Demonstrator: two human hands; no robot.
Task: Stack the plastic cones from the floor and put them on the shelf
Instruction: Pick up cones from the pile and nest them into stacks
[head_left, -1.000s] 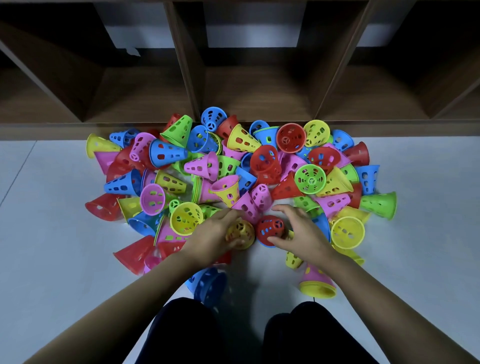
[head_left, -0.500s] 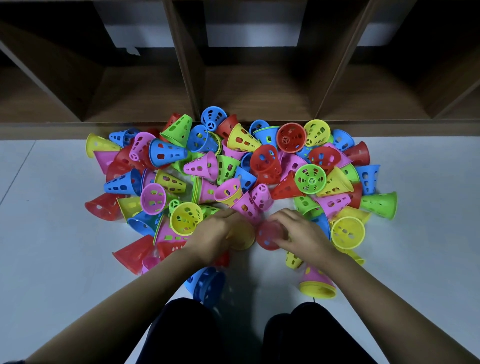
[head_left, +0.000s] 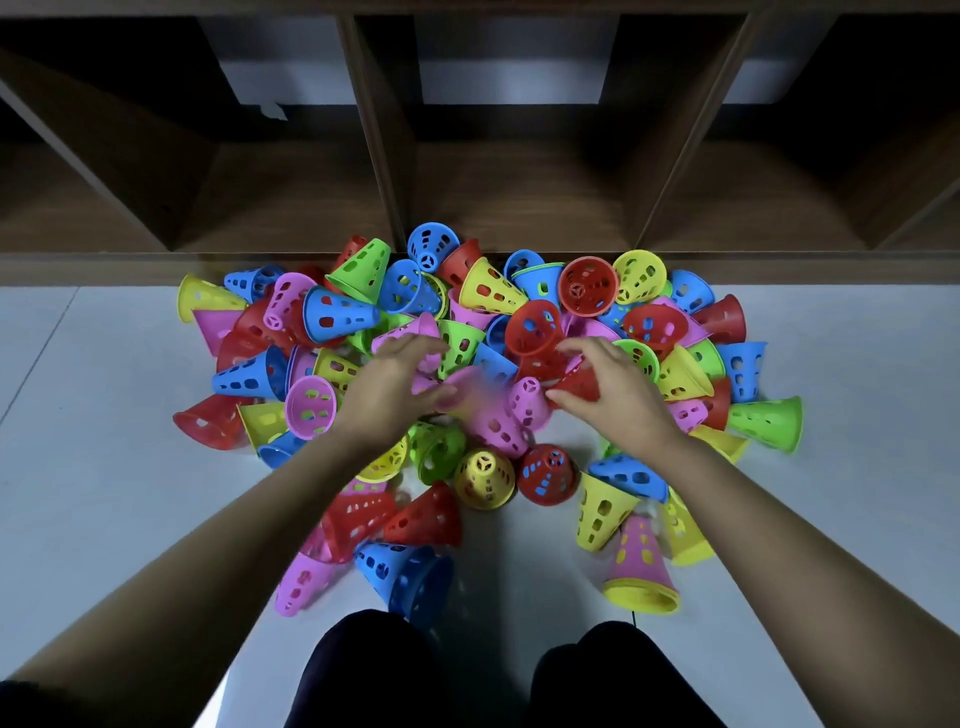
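A heap of perforated plastic cones (head_left: 587, 293) in red, blue, green, yellow and pink lies on the pale floor in front of a dark wooden shelf (head_left: 519, 208). My left hand (head_left: 389, 395) reaches into the middle of the heap and its fingers and thumb curl round a blurred pink cone (head_left: 467, 387). My right hand (head_left: 623, 389) pinches a red cone (head_left: 576, 384) lying on its side. Nearer to me, a yellow cone (head_left: 484, 478) and a red cone (head_left: 546, 474) stand side by side on the floor, narrow end up, with no hand on them.
The shelf has several open compartments split by slanted dividers (head_left: 374, 140). Loose cones lie near my knees (head_left: 374, 670): a blue one (head_left: 405, 577), a pink one (head_left: 301, 582), and a pink cone nested in a yellow one (head_left: 641, 571). Bare floor (head_left: 104, 493) stretches on both sides.
Both hands let go of the yellow and red cones, which now stand on the floor, and moved farther into the heap. The left now grips a pink cone, the right a red one.
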